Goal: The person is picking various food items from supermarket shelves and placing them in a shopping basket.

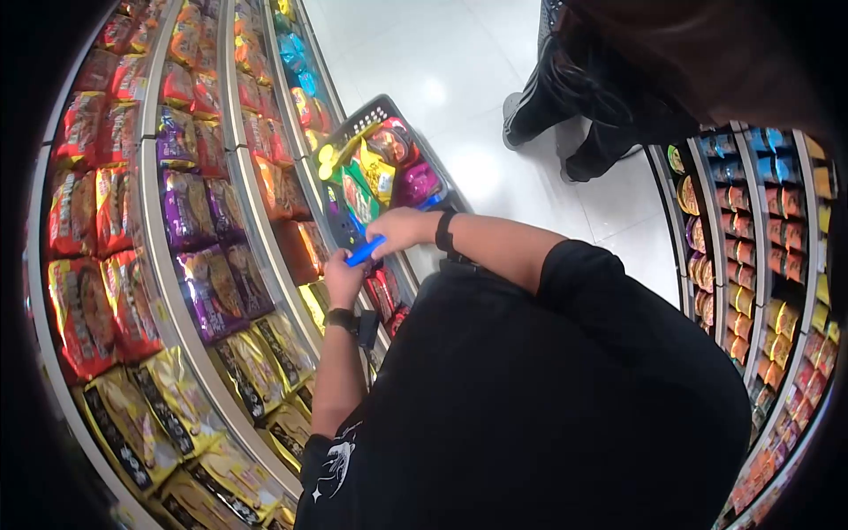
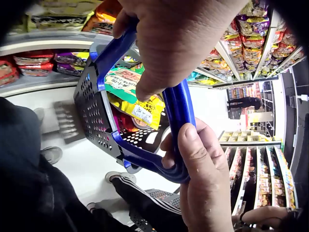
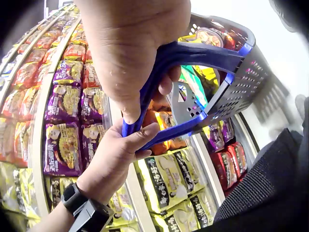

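My left hand [image 1: 344, 279]: gripping the blue handle [image 2: 180, 106]
My right hand [image 1: 402, 231]: gripping it too
Basket [image 3: 248, 82]: beside the shelves [image 1: 152, 221], packets [image 1: 378, 173] inside
Handling step: supporting the load, I judge
Next move: likely wants 2-handed steadiness

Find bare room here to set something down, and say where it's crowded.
Bare floor lies between the left shelves, the basket and the other person's shoes; more lies between those shoes and the right shelves. The left shelves are crowded; packets fill much of the basket.
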Demonstrator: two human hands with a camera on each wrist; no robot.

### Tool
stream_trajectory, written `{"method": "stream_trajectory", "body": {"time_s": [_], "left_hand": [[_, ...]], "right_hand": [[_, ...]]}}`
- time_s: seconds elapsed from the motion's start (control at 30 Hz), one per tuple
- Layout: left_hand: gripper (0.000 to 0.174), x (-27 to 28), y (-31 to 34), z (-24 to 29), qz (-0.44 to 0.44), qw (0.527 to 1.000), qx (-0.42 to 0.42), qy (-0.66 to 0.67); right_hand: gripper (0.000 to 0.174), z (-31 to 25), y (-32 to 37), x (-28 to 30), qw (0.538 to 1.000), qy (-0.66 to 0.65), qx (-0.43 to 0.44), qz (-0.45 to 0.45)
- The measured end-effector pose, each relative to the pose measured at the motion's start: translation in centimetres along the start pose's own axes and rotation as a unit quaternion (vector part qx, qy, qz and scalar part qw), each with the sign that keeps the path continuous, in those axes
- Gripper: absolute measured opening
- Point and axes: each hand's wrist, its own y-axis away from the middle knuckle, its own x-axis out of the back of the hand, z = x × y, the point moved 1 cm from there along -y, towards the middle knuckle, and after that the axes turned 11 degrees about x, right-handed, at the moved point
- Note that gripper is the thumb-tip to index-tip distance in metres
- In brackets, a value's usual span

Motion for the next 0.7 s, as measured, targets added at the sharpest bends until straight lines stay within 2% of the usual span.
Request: {"method": "stream_trajectory", "body": {"time_s": [0.07,0.13,0.17,0.2,0.23,0.27,0.33,0.4,0.5,0.53,0.6,0.7], "left_hand": [[0.033,-1.1,3.4,-1.0,-0.001,1.000,0.005,0.014],[0.032,-2.0,7.4,-1.0,0.008,1.000,0.024,0.011],[0.029,-2.2,9.4,-1.3,0.015,1.000,0.008,0.005],[0.028,-3.2,10.6,-2.6,0.034,0.999,-0.026,0.000],[0.027,-3.3,13.0,-2.0,0.041,0.999,-0.014,0.012],[0.026,-3.5,15.3,-0.1,0.050,0.998,0.004,0.025],[0.029,-5.0,18.5,-0.7,0.103,0.994,-0.039,0.005],[0.025,-6.0,23.4,0.6,0.102,0.995,-0.005,0.019],[0.027,-6.7,33.8,2.1,0.142,0.990,-0.010,-0.001],[0.029,-7.3,37.0,2.7,0.168,0.986,-0.015,-0.002],[0.030,-8.4,43.1,4.1,0.160,0.987,0.012,0.003],[0.028,-10.0,50.4,3.6,0.159,0.987,0.030,0.003]], "right_hand": [[0.046,-1.2,2.4,-1.7,0.999,-0.034,0.002,-0.030],[0.047,-2.8,5.0,-3.5,0.999,-0.010,0.004,-0.036],[0.047,-3.5,6.5,-4.3,0.999,-0.027,0.014,-0.036],[0.045,-3.6,7.5,-5.7,0.999,-0.030,0.027,-0.030],[0.045,-3.8,9.1,-6.8,0.998,-0.042,0.048,-0.012],[0.045,-4.3,11.1,-6.5,0.998,-0.045,0.032,0.003],[0.042,-5.7,14.0,-7.9,0.998,-0.041,0.041,0.033],[0.040,-7.6,18.4,-8.6,0.996,-0.017,0.064,0.060],[0.039,-12.5,25.6,-11.1,0.999,0.033,0.006,0.014],[0.040,-13.3,28.1,-11.8,1.000,0.008,0.010,-0.012],[0.040,-14.9,32.7,-13.1,0.998,-0.043,0.011,-0.050],[0.044,-18.2,38.1,-16.4,0.993,-0.034,-0.011,-0.112]]}}
